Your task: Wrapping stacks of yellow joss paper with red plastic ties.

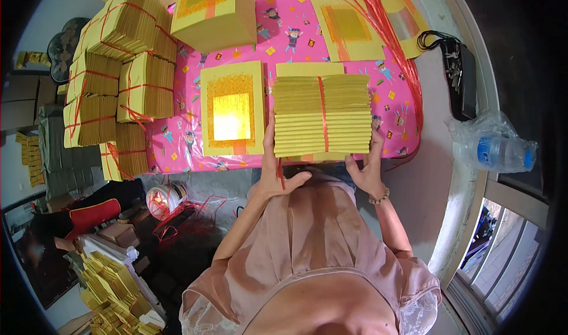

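Note:
Between my two hands is a bundle of folded yellow joss paper, bound around its middle with a red string. My left hand presses on its left side, thumb pointing inward along the near edge. A short red strand hangs by those fingers. On the right side my right hand grips the bundle, with its thumb at the near lower corner. Left of the bundle lies a yellow sheet stack with a shiny gold foil square. Part of another yellow sheet shows behind the bundle.
Several tied bundles are piled at the table's left. A tall paper block stands at the back. Red strings trail down the pink tablecloth's right side. Keys and a plastic bottle lie on the right ledge.

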The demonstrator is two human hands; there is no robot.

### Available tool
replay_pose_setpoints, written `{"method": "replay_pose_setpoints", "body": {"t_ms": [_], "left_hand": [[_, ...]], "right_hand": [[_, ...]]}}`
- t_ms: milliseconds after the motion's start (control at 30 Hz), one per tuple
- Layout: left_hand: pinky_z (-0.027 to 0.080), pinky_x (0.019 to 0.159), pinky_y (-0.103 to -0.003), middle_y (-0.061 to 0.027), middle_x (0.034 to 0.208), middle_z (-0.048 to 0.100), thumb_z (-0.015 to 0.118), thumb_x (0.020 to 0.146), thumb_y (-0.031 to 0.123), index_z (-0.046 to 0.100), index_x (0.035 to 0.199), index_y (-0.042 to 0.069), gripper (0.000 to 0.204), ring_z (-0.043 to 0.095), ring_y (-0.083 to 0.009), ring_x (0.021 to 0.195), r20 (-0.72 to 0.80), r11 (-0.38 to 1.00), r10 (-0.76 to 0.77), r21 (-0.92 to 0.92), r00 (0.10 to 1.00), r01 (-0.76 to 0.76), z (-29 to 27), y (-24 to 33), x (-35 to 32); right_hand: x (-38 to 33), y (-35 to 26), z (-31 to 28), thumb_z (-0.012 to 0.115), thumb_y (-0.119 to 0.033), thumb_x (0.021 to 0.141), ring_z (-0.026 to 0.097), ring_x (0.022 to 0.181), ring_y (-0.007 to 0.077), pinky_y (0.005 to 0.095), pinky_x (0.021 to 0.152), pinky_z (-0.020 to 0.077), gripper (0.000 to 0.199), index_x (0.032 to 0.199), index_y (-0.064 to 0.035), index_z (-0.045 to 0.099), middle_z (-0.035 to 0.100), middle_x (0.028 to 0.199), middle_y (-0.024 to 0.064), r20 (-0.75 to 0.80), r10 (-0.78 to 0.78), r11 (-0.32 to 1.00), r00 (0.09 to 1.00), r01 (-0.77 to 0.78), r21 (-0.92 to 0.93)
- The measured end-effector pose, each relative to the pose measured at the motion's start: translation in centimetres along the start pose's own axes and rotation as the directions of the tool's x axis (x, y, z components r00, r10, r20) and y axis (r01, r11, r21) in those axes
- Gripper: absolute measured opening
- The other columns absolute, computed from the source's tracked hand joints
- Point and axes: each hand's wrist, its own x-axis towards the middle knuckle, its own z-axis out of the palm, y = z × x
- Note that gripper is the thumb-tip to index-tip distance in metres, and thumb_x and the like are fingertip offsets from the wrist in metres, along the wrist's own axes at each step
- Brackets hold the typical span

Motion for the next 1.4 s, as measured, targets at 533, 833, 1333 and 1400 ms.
{"method": "replay_pose_setpoints", "body": {"t_ms": [533, 833, 1333, 1400], "left_hand": [[0.028, 0.115, -0.035, -0.0177, 0.156, 0.029, 0.064, 0.095, 0.014, 0.010, 0.157, 0.003, 0.084, 0.031, -0.0244, 0.142, 0.087, 0.776, -0.528, -0.353, 0.844, 0.522, -0.3, 3.4, 6.6], [0.026, 0.116, -0.034, -0.0190, 0.156, 0.029, 0.061, 0.097, 0.011, 0.007, 0.158, 0.003, 0.081, 0.030, -0.0246, 0.142, 0.115, 0.774, -0.539, -0.323, 0.834, 0.545, -0.4, 3.6, 7.0], [0.034, 0.111, -0.035, -0.0163, 0.142, 0.047, 0.069, 0.093, 0.025, 0.037, 0.149, 0.003, 0.068, 0.045, -0.0224, 0.133, -0.060, 0.863, -0.456, -0.272, 0.888, 0.425, -0.6, 1.8, 10.8], [0.035, 0.110, -0.034, -0.0153, 0.138, 0.054, 0.064, 0.098, 0.026, 0.055, 0.135, 0.006, 0.043, 0.047, -0.0225, 0.132, -0.020, 0.763, -0.568, -0.388, 0.823, 0.517, -0.3, 2.3, 12.1]], "right_hand": [[7.2, -6.4, 0.2, 0.046, -0.022, 0.106, 0.030, 0.142, 0.0191, 0.0324, 0.116, 0.0239, 0.065, 0.157, -0.0010, 0.012, 0.029, 0.157, 0.0135, -0.023, 0.298, 0.945, 0.954, -0.291, 0.146], [7.6, -7.1, 0.3, 0.048, -0.019, 0.105, 0.036, 0.137, 0.0170, 0.0305, 0.113, 0.0300, 0.066, 0.157, -0.0026, 0.012, 0.035, 0.154, 0.0123, -0.004, 0.319, 0.939, 0.948, -0.316, 0.140], [11.3, -5.0, -0.7, 0.047, -0.018, 0.106, 0.040, 0.133, 0.0142, 0.0292, 0.110, 0.0330, 0.054, 0.151, 0.0019, 0.027, 0.042, 0.149, 0.0118, -0.116, 0.251, 0.962, 0.961, -0.234, 0.142], [12.7, -4.3, -0.9, 0.047, -0.019, 0.106, 0.044, 0.128, 0.0123, 0.0280, 0.107, 0.0360, 0.047, 0.147, 0.0020, 0.038, 0.049, 0.143, 0.0104, -0.180, 0.256, 0.961, 0.950, -0.231, 0.150]]}}
